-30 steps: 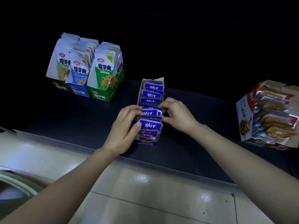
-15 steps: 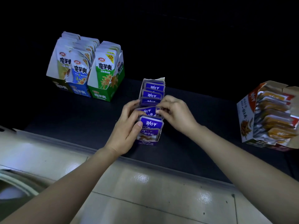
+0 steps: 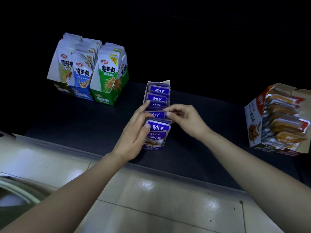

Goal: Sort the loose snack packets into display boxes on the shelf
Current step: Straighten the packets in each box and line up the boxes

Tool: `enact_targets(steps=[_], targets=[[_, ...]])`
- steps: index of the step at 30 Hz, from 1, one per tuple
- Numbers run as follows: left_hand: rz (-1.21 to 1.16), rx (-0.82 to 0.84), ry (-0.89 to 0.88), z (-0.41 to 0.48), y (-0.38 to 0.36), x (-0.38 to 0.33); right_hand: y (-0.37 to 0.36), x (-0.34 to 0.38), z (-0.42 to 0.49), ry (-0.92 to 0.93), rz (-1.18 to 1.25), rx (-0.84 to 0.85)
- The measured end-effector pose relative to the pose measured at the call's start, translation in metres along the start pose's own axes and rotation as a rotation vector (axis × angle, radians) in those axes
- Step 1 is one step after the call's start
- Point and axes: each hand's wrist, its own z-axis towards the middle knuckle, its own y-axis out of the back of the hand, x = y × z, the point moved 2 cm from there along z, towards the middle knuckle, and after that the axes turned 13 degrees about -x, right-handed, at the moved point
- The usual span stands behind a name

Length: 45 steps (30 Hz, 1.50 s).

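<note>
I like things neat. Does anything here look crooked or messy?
Yes: the red-and-white box at the right leans sideways, and its orange packets slump unevenly. The purple box has a ragged rear flap.

The orange box [image 3: 252, 118] is cut off by the right edge, its lettering blurred.

I have bare shelf [image 3: 87, 118] to pass on both sides of the purple box [image 3: 152, 147]; three tall boxes [image 3: 84, 92] wall the far left, the orange box [image 3: 254, 118] the right, both well apart.
</note>
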Motion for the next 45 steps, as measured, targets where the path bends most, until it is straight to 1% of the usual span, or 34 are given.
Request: enact_targets(steps=[4,7,8,9,11,12,14,17,20,22,25,29,34,37,41,45], targets=[[-0.051,-0.031,0.009,-0.005,-0.002,0.002,-0.007,-0.003,-0.012,-0.034,0.059,-0.001],[-0.079,-0.145,0.088,-0.009,-0.006,0.008,-0.021,-0.003,-0.032,-0.062,0.153,-0.025],[-0.081,-0.189,0.122,-0.010,-0.008,0.009,-0.026,-0.005,-0.039,-0.067,0.151,-0.004],[-0.101,-0.218,0.168,-0.011,-0.011,0.010,-0.031,-0.008,-0.044,-0.064,0.096,0.022],[-0.246,-0.228,0.288,-0.014,-0.019,0.003,-0.041,-0.010,-0.055,-0.011,-0.058,0.059],[-0.335,-0.231,0.335,-0.015,-0.022,-0.002,-0.045,-0.009,-0.058,0.021,-0.076,0.065],[-0.447,-0.246,0.393,-0.016,-0.025,-0.007,-0.052,-0.009,-0.061,0.058,-0.044,0.057],[-0.500,-0.211,0.456,-0.012,-0.023,-0.004,-0.056,-0.011,-0.060,0.092,-0.027,0.042],[-0.479,-0.195,0.413,-0.009,-0.018,-0.005,-0.057,-0.009,-0.059,0.169,-0.034,0.018],[-0.471,-0.224,0.392,-0.010,-0.019,-0.009,-0.057,-0.010,-0.057,0.218,-0.062,0.002],[-0.398,-0.284,0.379,-0.010,-0.022,-0.013,-0.051,-0.015,-0.051,0.263,-0.183,-0.011],[-0.268,-0.301,0.344,-0.005,-0.020,-0.013,-0.047,-0.018,-0.042,0.325,-0.322,-0.016],[-0.348,-0.332,0.400,-0.006,-0.018,-0.014,-0.050,-0.016,-0.038,0.376,-0.361,-0.020],[-0.338,-0.350,0.357,-0.006,-0.019,-0.018,-0.049,-0.016,-0.040,0.426,-0.379,-0.027],[-0.172,-0.319,0.258,-0.005,-0.018,-0.019,-0.051,-0.017,-0.041,0.381,-0.353,-0.040],[-0.166,-0.309,0.257,0.001,-0.016,-0.019,-0.045,-0.014,-0.041,0.336,-0.272,-0.027]])
